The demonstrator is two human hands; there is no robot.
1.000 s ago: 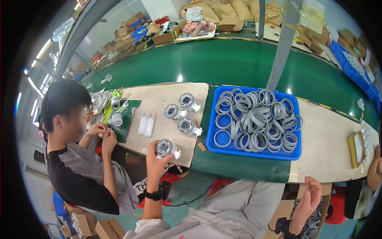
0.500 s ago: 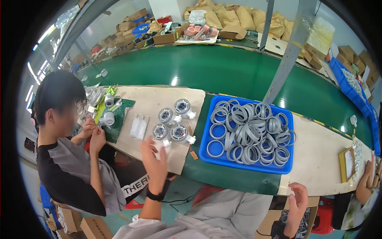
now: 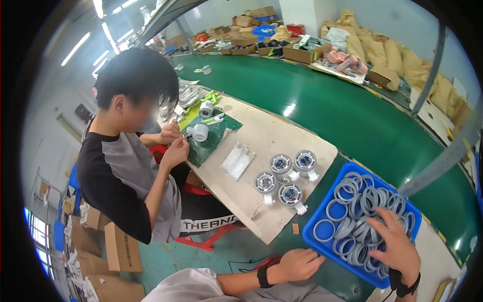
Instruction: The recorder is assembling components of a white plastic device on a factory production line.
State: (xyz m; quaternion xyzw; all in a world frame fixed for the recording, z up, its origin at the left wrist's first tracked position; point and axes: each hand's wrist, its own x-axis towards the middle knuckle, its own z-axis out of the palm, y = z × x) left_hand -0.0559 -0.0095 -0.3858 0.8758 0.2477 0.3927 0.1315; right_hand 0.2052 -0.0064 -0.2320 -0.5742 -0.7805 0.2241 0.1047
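Grey rings (image 3: 346, 227) beneath right hand (image 3: 398, 245)

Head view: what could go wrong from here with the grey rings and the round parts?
The grey rings lie heaped and overlapping in the blue tray, so the right hand, fingers spread over them, might lift several at once. On the table, the four round white-and-grey parts sit crowded together, so a bump could knock them against each other.
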